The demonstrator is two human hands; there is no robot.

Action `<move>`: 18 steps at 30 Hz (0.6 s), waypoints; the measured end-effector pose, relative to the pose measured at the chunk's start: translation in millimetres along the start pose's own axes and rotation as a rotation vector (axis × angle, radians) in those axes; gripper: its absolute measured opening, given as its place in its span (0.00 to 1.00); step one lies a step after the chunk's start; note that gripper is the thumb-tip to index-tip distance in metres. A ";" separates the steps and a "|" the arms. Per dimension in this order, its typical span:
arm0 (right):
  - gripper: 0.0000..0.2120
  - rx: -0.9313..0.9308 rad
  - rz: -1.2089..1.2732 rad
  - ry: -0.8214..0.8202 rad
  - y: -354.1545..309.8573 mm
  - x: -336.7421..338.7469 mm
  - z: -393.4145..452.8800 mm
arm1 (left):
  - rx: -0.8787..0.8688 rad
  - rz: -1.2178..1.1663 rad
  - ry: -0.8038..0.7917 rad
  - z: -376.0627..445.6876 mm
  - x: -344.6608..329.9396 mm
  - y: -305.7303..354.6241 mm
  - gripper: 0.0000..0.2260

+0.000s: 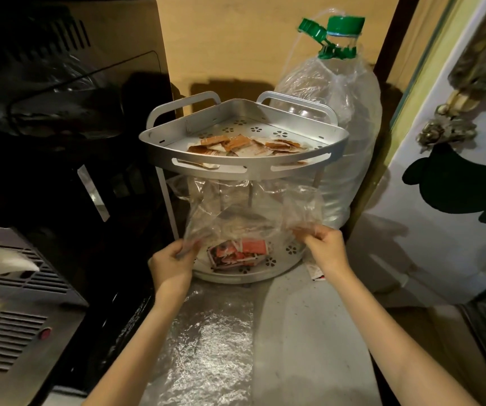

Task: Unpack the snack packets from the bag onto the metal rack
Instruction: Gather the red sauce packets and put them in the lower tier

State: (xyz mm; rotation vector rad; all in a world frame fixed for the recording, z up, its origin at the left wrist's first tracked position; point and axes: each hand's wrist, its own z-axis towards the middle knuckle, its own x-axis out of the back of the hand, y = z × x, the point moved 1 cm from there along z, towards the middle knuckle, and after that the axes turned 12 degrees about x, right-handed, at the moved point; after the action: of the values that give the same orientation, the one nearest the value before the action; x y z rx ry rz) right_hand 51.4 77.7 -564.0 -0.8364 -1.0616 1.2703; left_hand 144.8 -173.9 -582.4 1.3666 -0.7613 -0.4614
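Note:
A two-tier silver metal corner rack (243,168) stands on the counter ahead of me. Its top shelf holds several orange and white snack packets (244,145). Red and white packets (237,253) lie on the bottom shelf, seen through a clear plastic bag (236,212). I hold that bag stretched out in front of the lower tier. My left hand (173,263) pinches its left edge and my right hand (322,244) pinches its right edge. One packet (316,272) lies on the counter just right of the rack, partly behind my right wrist.
A big clear water bottle (341,92) with a green cap, wrapped in plastic, stands behind the rack on the right. Dark appliances (60,142) and a silver vented box (10,303) crowd the left. Foil (209,341) covers the counter near me. A white door (455,200) closes the right.

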 end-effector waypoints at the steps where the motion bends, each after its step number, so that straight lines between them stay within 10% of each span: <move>1: 0.08 0.025 0.001 -0.008 -4.7 1.2 -3.1 | -0.008 -0.007 -0.024 -1.4 2.5 -1.3 0.09; 18: 0.13 0.024 0.086 0.066 -52.0 36.9 -64.5 | 0.003 0.062 -0.700 -59.9 55.1 43.7 0.22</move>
State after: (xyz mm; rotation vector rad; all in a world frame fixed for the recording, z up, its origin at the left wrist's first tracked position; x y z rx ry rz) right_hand 128.6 111.3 -530.4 -0.9078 -0.9652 1.3160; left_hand 219.7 -163.2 -529.4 1.1751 -1.3661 -0.9093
